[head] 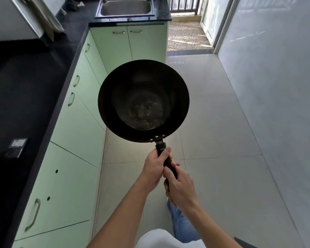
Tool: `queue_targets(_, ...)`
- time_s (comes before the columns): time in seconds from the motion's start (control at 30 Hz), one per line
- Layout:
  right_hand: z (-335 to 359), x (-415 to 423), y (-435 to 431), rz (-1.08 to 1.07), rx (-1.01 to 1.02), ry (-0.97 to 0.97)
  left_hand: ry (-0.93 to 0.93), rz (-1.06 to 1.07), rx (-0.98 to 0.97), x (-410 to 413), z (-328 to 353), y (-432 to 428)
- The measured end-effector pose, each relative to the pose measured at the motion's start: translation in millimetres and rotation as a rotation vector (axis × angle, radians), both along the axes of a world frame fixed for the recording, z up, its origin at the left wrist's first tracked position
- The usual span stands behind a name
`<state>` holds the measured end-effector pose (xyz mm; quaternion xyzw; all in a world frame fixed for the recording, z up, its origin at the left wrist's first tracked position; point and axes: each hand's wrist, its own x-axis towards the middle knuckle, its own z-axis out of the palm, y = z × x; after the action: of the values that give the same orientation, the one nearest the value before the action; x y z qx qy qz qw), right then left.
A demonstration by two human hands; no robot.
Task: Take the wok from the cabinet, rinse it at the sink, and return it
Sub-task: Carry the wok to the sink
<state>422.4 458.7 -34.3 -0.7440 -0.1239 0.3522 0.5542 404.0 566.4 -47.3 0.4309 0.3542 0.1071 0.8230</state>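
Wok (143,101) faces up; handle (168,163) points back into both hands (155,169).

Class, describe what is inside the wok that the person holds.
The wok holds no food or tool; its bottom shows a pale speckled patch, residue or water, I cannot tell. Nothing covers its inside. The left hand and right hand cover most of its handle.

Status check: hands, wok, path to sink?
Left hand and right hand both grip handle. Wok open side up over floor, short of sink. No obstacle seen ahead.
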Motion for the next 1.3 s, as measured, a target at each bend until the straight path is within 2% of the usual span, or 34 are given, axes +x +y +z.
queue_targets(0.47, 7, 228, 166, 0.088, -0.011, 0.062, 0.073, 0.117, 0.075, 218, 4, 161)
queue_targets(0.9, 1, 331, 307, 0.148, -0.005, 0.062, 0.103, 0.178, 0.15, 316, -8, 303)
queue_targets(1.3, 17, 421, 535, 0.107, -0.006, 0.086, 0.084, 0.127, 0.21, 408, 1, 532)
